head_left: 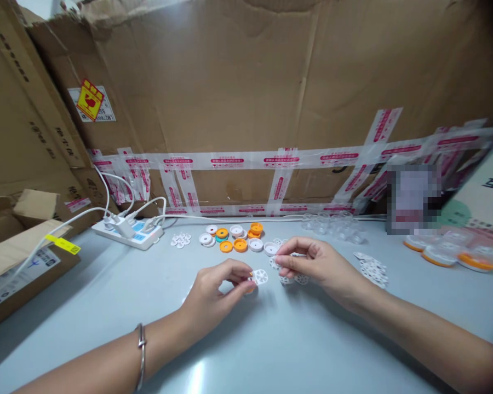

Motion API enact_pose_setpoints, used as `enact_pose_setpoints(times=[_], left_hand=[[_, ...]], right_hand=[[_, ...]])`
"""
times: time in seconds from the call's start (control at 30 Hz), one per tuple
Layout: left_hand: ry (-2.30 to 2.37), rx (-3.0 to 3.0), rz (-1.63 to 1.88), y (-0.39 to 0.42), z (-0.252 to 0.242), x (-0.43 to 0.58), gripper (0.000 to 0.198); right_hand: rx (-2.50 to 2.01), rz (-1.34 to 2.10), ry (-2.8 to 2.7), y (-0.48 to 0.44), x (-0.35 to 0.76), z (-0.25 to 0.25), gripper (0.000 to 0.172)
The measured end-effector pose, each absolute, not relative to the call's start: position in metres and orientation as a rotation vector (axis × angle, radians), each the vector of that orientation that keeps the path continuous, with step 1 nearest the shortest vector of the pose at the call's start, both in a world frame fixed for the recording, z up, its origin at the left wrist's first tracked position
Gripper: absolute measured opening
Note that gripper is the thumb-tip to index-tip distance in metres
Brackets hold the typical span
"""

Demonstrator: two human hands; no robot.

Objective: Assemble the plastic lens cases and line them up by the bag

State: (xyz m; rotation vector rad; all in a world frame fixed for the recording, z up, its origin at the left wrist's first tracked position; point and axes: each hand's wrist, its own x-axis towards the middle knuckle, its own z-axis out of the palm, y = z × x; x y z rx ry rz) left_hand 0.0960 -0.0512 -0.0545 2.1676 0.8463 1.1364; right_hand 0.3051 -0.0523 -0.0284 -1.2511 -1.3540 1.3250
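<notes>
My left hand [219,293] pinches a small white perforated disc [260,277] between thumb and fingers; a bit of orange shows at the fingertips. Close to its right, my right hand [314,264] has thumb and index finger pressed together above several white perforated pieces [301,278]; what they hold, if anything, is too small to make out. Behind both hands lie orange rings [240,245] and white round caps [255,244], some stacked. Small white pieces [181,239] form a group farther left.
A white power strip [142,238] with cables stands at the back left, beside an open cardboard box [20,262]. Clear domes [337,227] sit at the back. White flat pieces [372,269] and orange-rimmed clear domes [476,258] lie right. Large cardboard [230,98] closes off the back.
</notes>
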Motion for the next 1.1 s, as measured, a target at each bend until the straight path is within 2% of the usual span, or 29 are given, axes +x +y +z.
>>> enact_pose_setpoints(times=[0.2,0.37,0.73,0.93,1.1], left_hand=[[0.864,2.185,1.085,-0.054,-0.056,0.095,0.008],[0.812,2.159,1.118,-0.053,-0.056,0.096,0.009],[0.699,2.255,1.271,-0.057,-0.047,0.098,0.002],[0.705,2.214,1.312,-0.058,-0.048,0.096,0.004],[0.707,2.172,1.310,-0.056,-0.049,0.096,0.006]], right_hand=[[-1.161,1.178,-1.337,-0.063,0.291,-0.031,0.025],[-1.054,1.196,-1.295,-0.069,0.284,-0.037,0.021],[-0.882,0.949,-1.537,-0.072,0.283,-0.050,0.011],[-0.840,0.796,-1.686,-0.072,0.287,-0.050,0.020],[-0.678,0.541,-1.862,-0.070,0.290,-0.054,0.030]])
